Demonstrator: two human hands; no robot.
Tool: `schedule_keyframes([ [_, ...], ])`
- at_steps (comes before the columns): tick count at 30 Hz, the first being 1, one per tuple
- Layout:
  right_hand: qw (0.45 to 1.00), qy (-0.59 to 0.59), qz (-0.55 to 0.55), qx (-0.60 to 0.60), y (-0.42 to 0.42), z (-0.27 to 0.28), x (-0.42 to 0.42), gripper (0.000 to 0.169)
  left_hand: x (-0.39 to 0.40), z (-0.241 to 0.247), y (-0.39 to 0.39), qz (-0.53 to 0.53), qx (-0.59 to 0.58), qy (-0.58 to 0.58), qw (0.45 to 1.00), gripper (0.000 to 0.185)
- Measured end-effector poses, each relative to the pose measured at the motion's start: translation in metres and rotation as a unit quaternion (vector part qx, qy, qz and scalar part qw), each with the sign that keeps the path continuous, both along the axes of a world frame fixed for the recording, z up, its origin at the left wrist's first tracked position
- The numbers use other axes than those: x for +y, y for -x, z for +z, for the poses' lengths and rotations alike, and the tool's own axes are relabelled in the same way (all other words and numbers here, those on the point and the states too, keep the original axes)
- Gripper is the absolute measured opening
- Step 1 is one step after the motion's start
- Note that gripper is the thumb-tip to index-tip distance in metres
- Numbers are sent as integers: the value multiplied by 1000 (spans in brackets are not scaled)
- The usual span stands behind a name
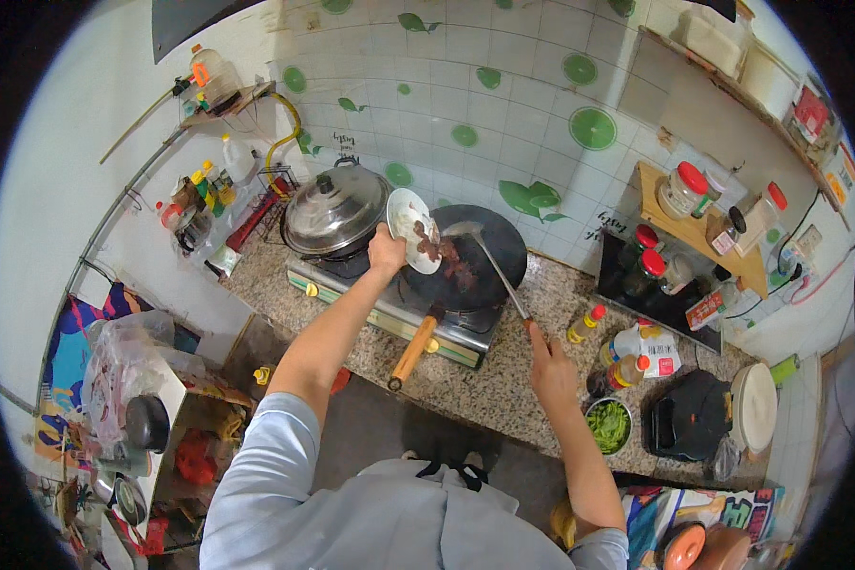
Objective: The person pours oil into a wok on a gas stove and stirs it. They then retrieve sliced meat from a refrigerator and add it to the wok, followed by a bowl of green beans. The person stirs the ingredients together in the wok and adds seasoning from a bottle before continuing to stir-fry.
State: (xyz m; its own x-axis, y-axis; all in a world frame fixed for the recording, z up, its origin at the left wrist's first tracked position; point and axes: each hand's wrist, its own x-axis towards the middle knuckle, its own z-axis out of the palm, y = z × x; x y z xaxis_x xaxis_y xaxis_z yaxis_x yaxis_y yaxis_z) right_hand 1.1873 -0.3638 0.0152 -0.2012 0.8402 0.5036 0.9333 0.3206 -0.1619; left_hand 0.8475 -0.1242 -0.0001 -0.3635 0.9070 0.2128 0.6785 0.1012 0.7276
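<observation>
My left hand (387, 251) grips the rim of a white bowl (402, 214), tilted over a dark wok (504, 246). Dark reddish pieces of meat (459, 272) lie in the wok, and some more cling to the bowl's lower side. In my right hand (552, 370) is the wooden handle of a metal spatula (500, 274); its blade reaches into the wok near the bowl. The wok's wooden handle (413, 353) points toward me over the front of the gas stove (370, 313).
A lidded pan (338, 210) occupies the left burner. On the granite counter (541, 292), right of the stove, are a small red-capped bottle (586, 324), a sauce bottle (627, 372), a bowl of cut green vegetables (608, 426) and a black appliance (687, 415). A wooden shelf (744, 267) holds jars.
</observation>
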Motion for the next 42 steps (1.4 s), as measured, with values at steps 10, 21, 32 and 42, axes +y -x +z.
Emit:
schedule_keyframes([
  [10,999,0,23,-39,41,13,26,74,-18,32,-1,-55,8,-23,998,27],
  [21,978,162,-58,-119,23,-10,-10,68,-44,19,56,-38,-332,-160,929,28],
  [32,987,88,-127,48,85,-104,22,65,-192,45,52,-78,-570,8,818,47],
  [42,963,-14,-143,228,85,-71,-67,50,-283,48,-26,-206,-537,131,808,47],
])
